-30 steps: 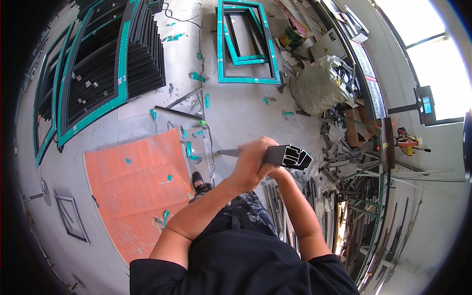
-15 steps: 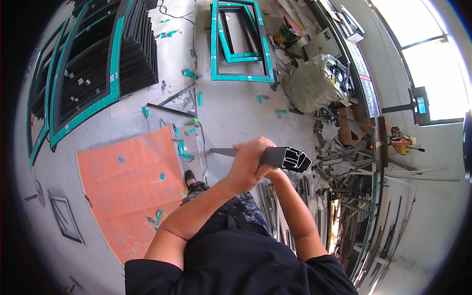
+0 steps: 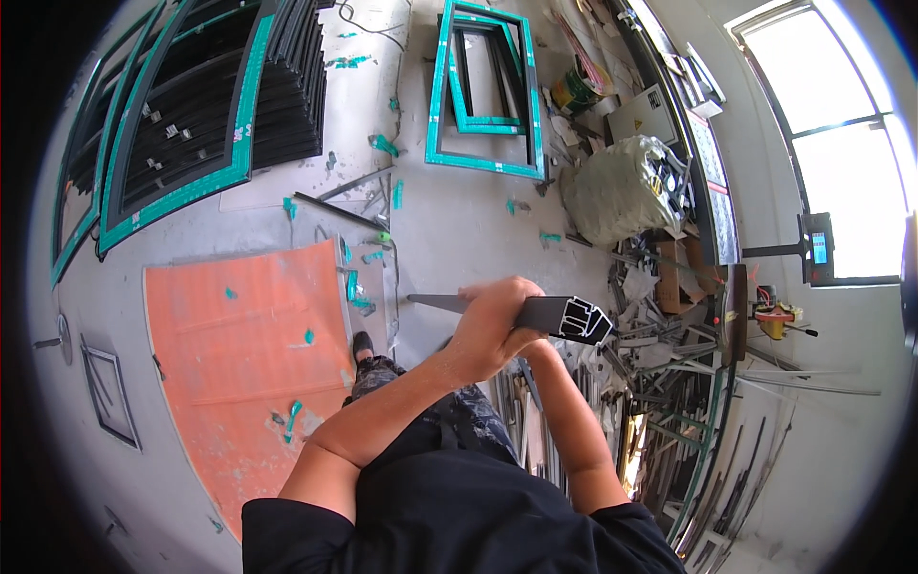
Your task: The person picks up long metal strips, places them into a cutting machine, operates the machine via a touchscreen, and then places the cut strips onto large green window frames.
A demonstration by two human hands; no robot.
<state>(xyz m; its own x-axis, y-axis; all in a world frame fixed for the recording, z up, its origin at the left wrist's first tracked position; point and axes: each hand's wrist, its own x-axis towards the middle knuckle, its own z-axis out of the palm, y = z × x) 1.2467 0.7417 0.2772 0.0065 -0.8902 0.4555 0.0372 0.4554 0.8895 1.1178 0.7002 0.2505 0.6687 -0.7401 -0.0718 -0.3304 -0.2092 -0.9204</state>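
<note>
A long dark grey aluminium profile [image 3: 550,314] lies level across the front of my body. Its cut end, showing hollow chambers, points right, and the other end tapers away to the left. Wrapped over its middle, my left hand [image 3: 492,325] is closed on it. My right hand [image 3: 530,342] is on the same stretch of profile from below and behind; the left hand and the profile hide most of its fingers.
An orange sheet [image 3: 253,354] covers the floor at left. Teal-taped window frames [image 3: 486,165] lie ahead, with a stack of dark frames [image 3: 287,105] far left. A bulging pale sack [image 3: 617,191] and heaped offcuts [image 3: 660,335] line the right, below a wall-side screen [image 3: 819,247].
The view has shifted a little, so the floor and frames sit slightly differently. Both hands keep their hold on the profile, whose cut end is slightly farther right and lower.
</note>
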